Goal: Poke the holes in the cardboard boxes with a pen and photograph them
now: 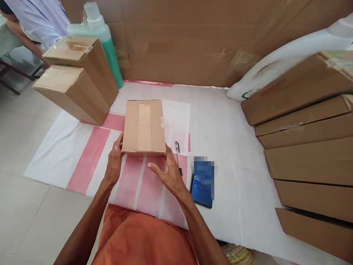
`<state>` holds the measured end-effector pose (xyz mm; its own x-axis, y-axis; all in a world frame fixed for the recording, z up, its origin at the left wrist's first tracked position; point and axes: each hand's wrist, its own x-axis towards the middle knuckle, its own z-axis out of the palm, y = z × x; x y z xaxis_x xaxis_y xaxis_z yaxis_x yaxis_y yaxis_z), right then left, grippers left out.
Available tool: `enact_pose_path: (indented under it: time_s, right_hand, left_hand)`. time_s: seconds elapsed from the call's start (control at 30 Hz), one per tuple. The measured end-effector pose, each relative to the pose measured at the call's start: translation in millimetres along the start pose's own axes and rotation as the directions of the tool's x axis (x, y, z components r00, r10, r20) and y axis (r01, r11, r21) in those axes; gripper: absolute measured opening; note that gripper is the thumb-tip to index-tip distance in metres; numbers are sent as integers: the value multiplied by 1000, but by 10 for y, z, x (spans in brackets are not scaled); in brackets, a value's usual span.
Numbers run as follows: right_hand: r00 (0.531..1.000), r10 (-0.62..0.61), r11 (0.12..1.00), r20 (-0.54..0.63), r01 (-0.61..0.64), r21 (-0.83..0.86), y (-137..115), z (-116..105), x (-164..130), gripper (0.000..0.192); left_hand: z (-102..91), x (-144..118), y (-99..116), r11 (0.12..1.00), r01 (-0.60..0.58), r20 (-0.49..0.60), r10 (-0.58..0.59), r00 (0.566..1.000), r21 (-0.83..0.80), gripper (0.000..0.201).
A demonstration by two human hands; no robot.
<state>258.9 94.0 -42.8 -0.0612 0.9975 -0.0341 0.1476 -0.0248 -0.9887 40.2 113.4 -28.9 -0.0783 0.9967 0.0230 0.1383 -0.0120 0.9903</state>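
**Taped box held at its near edge, head view**

A white-and-pink sheet (pixel 220 121) covers the floor. Flat cartons (pixel 309 162) stack at right, cut off by the frame; two boxes (pixel 74 77) lean far left. The small box (pixel 143 127) lies at centre, sealed, stiff, probably light; its side walls offer the best grip. Left hand (pixel 114 162) touches its near-left corner, fingers partly hidden; right hand (pixel 168 173) spreads wide at its near-right edge. Pen (pixel 178 156) and blurred phone (pixel 203 184) lie right.

Item: small brown cardboard box (pixel 143 127), flaps sealed with clear tape down the top (a short strip crosses near the right edge). Lying flat on my pink-and-white sheet, near edge toward me, between my fingers.
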Motion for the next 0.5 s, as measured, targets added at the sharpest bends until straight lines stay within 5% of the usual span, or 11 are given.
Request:
enact_pose_path:
  time_s: [0.17, 0.3, 0.5]
  right_hand:
    - [994, 69, 972, -83, -49, 229, -76, -83, 123, 56]
    - [968, 192, 890, -163, -102, 444, -90, -169, 256, 60]
    - [941, 289, 823, -178, -149, 549, -90, -237, 300, 60]
  left_hand:
    - [-57, -229, 428, 905, -299, 29, 305, 952, 304, 71]
    - [50, -334, 731, 735, -528, 171, 508, 844, 424, 66]
    - [254, -176, 801, 580, -639, 229, 623, 748, 506, 69]
